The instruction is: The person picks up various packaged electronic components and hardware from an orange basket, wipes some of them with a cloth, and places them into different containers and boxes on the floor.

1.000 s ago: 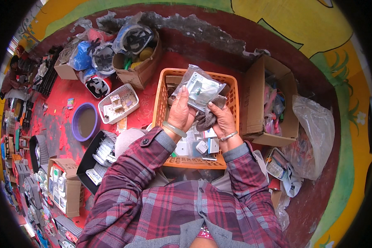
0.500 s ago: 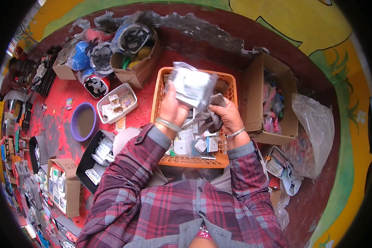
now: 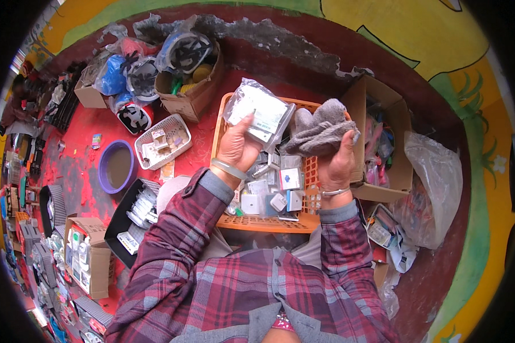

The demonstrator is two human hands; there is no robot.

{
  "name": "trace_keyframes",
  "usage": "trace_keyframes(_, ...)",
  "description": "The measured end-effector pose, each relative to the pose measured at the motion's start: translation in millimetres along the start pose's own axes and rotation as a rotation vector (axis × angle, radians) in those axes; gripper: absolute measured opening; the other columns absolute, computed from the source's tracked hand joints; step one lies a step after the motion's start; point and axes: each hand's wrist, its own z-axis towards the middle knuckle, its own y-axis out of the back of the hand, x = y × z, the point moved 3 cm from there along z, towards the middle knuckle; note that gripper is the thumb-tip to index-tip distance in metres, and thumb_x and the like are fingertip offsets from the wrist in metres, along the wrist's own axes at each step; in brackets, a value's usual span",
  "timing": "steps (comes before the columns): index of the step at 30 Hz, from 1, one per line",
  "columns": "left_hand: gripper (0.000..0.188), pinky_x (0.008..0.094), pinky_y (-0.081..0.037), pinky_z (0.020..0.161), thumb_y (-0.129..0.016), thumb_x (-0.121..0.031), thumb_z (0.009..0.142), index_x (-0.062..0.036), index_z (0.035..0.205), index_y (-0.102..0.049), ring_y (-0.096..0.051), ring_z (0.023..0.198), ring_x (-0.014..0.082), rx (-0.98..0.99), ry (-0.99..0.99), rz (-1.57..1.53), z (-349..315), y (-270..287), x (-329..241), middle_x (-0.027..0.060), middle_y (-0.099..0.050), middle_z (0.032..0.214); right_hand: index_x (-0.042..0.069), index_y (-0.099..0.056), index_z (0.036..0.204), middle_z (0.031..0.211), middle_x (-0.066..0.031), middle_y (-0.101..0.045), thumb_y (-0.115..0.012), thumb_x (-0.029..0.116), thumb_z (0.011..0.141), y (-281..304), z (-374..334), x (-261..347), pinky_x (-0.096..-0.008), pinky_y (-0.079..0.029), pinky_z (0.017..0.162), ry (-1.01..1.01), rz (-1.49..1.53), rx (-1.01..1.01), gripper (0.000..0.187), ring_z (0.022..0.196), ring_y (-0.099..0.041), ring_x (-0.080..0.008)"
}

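My left hand (image 3: 238, 150) grips a flat white packet in a clear plastic bag (image 3: 261, 112), its thumb lying across the front. In my right hand (image 3: 335, 167) is a bunched grey cloth (image 3: 320, 130), held up beside the packet and apart from it. Both hands are above an orange plastic basket (image 3: 274, 222). Inside the basket lie several small white boxes and packets, among them a white box with a blue mark (image 3: 290, 178). The cloth and packet hide the basket's far part.
Right of the basket stands an open cardboard box (image 3: 353, 137) of colourful items, with a clear plastic sheet (image 3: 438, 183) beyond. To the left are a white basket (image 3: 174, 148), a purple basin of murky water (image 3: 117, 167), a black bin (image 3: 120, 220) and a box of bagged helmets (image 3: 191, 103).
The cloth has moved right and up, away from the packet, and now shows as a fuller bunch. The packet is tilted differently and sharper, its printed face in view.
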Motion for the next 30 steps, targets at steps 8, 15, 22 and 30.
trace_keyframes(8, 0.037, 0.0399, -0.036, 0.102, -0.050, -0.013, 0.091, -0.0033, 0.126, -0.043, -0.050, 0.115, 0.0244, 0.052, 0.101, -0.179, -5, 0, 34, 0.0108, -0.052, 0.124, 0.004, -0.026, 0.139, 0.127, -0.0081, -0.044, -0.047, 0.031, 0.094, -1, -5, -48, -0.0290, -0.033, 0.098, -0.095, -0.427, 0.118, 0.057, 0.113, -0.044, -0.0155)
trace_keyframes(15, 0.035, 0.0412, -0.038, 0.100, -0.047, -0.020, 0.093, -0.0030, 0.124, -0.045, -0.051, 0.112, 0.0244, -0.080, -0.039, -0.157, 2, 14, 14, 0.0107, -0.055, 0.120, 0.008, -0.038, 0.135, 0.144, -0.0205, -0.025, -0.055, 0.019, 0.089, -10, -40, -82, -0.0314, -0.025, 0.105, 0.116, -0.944, 0.317, 0.050, 0.135, -0.023, -0.0296)
trace_keyframes(22, 0.036, 0.0432, -0.038, 0.100, -0.051, -0.016, 0.090, -0.0015, 0.123, -0.046, -0.052, 0.112, 0.0273, -0.076, -0.062, -0.120, 14, 29, -4, 0.0128, -0.055, 0.120, 0.004, -0.050, 0.124, 0.114, -0.0120, -0.056, -0.054, 0.008, 0.087, -10, -38, -61, -0.0274, -0.044, 0.084, -0.177, -0.883, 0.552, 0.037, 0.097, -0.058, -0.0217)
trace_keyframes(30, 0.047, 0.0351, -0.043, 0.094, -0.052, 0.009, 0.077, -0.0013, 0.123, -0.046, -0.055, 0.109, 0.0242, -0.026, 0.054, 0.257, -1, 18, 13, 0.0105, -0.056, 0.118, 0.001, -0.039, 0.130, 0.125, -0.0130, -0.049, -0.046, 0.024, 0.093, 9, -2, 11, -0.0362, -0.041, 0.096, -0.032, -0.113, -0.012, 0.044, 0.112, -0.051, -0.0233)
